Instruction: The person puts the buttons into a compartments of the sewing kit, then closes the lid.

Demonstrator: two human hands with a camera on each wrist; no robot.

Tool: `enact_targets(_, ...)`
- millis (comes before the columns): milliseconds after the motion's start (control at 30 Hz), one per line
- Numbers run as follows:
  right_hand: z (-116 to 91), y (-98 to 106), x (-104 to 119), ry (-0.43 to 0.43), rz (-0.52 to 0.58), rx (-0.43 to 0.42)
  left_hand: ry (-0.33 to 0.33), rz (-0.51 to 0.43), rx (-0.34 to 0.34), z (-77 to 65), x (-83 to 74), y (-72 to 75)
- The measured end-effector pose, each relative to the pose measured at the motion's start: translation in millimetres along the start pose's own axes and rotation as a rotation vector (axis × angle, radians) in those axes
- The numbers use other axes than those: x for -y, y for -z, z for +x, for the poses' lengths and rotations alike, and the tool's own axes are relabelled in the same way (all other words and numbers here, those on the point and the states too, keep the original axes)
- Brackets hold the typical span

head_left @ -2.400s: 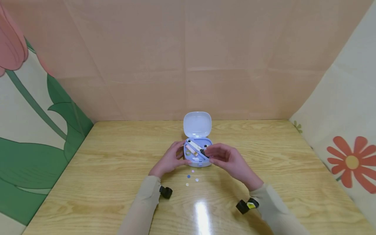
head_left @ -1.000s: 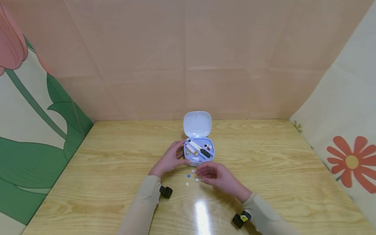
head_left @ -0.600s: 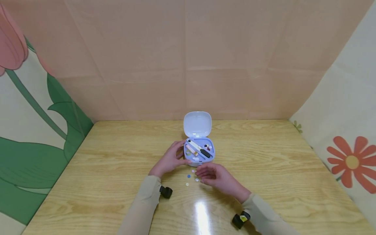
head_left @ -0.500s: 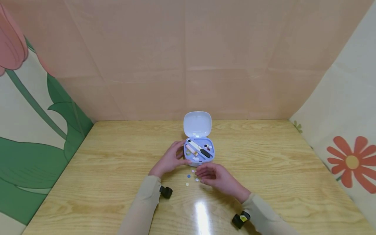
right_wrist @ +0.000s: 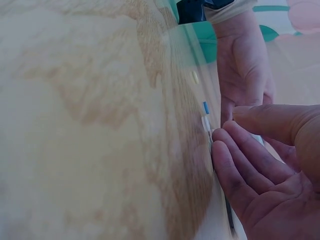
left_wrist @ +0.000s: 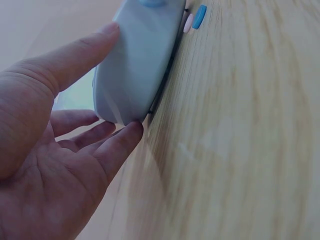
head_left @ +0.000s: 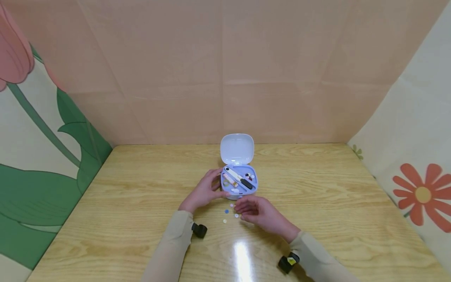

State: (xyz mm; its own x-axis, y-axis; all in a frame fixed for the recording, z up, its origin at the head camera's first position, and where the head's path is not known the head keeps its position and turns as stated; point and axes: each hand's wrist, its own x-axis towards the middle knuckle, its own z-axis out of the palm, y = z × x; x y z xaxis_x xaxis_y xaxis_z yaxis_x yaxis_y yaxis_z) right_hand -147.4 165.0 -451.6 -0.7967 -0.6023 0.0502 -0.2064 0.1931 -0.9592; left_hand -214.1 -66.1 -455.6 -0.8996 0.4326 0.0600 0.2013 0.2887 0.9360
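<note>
Left grip [head_left: 204, 190]: narrow hold, thumb against the front of the case [left_wrist: 137, 60], fingertips at its side; I judge this braces it against sliding on the surface [head_left: 148, 188]. Lid [head_left: 237, 149] tipped up at the back, leaving the compartments reachable. Small discs [head_left: 227, 211] lie loose just before the case, apart enough, I think, to take singly. Right grip [head_left: 260, 215]: relaxed, thumb parted from fingers, nothing visible held, beside the discs; contact I cannot tell.

The lilac case [head_left: 243, 170] sits open, four small discs [head_left: 226, 211], one blue, just before it.
</note>
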Motion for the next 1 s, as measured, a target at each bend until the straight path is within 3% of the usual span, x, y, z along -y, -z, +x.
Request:
enact_targets(367,3.9,-3.6,-2.0,-0.002,-0.101,-0.005,-0.021,-0.027,-0.001,0.2,1.3,0.3)
enact_targets(733,8.3,-3.9,-2.9,-0.023,-0.133,-0.021,-0.029,-0.071,0.028,-13.9,-34.1,4.0)
enact_targets(833,9.3,-3.8,-3.9,-0.032,-0.136,-0.026,-0.028,-0.07,0.029,-12.8,-31.9,4.0)
enact_targets(1000,11.4,-4.4,-6.8,-0.024,-0.138,-0.031,-0.024,-0.061,0.028,-5.1,-13.2,2.6)
